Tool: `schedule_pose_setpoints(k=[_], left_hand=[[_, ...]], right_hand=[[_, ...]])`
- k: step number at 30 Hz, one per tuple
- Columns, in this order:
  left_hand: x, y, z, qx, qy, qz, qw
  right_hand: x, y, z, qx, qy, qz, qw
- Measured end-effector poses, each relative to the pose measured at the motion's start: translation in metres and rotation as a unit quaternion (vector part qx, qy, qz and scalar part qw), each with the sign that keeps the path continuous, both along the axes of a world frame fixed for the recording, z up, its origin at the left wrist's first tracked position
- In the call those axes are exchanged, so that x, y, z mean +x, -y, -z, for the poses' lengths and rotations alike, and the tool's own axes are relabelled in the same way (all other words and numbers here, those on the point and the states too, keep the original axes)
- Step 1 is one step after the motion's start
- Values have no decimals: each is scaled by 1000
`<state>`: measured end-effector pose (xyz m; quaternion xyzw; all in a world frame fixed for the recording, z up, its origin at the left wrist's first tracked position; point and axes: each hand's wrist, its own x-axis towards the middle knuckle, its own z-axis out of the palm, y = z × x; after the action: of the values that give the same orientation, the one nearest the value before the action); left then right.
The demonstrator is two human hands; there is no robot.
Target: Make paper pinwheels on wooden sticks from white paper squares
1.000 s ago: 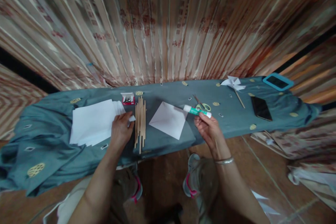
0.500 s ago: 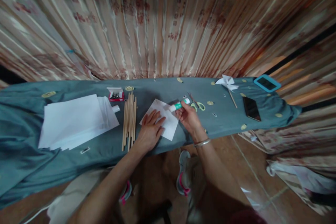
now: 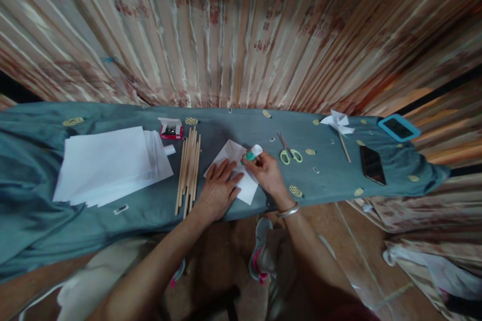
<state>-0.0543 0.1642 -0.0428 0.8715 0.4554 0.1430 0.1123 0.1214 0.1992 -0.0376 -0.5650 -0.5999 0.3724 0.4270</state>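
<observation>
Paper (image 3: 247, 188) lies on the cloth (image 3: 244, 125), between sticks (image 3: 190, 164) and scissors (image 3: 286, 148). The left hand (image 3: 218, 191), spread flat, has moved from the cap (image 3: 169, 149) onto it; the right hand (image 3: 269, 173) grips the glue (image 3: 251, 153), now lowered to the paper, so gluing seems under way.

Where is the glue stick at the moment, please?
In the head view, the glue stick is just right of centre, held in the right hand over the white paper square, left of the green-handled scissors.
</observation>
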Motion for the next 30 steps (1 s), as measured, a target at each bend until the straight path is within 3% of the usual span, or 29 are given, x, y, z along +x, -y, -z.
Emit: schedule_pose_setpoints(k=[6,12,16,22,25,30], left_hand=[[0,0,1,6,1,-3,1000],[1,-1,3,3,-3,-2,1000],[1,-2,2,3,-6,-5,1000],[0,-2,1,5,-8,-1,1000],[0,-2,1,6,-9,-4,1000],[2,-2,1,3,-11,-10,1000]], right_hand=[[-6,8,-15,27,140,0,990],[-6,11,-20,36,209,-15,977],[0,5,-11,15,151,0,988],[7,-5,5,-38,-76,-1,996],[8,-6,7,-37,-69,7,997],[5,-2,1,-9,48,2,999]])
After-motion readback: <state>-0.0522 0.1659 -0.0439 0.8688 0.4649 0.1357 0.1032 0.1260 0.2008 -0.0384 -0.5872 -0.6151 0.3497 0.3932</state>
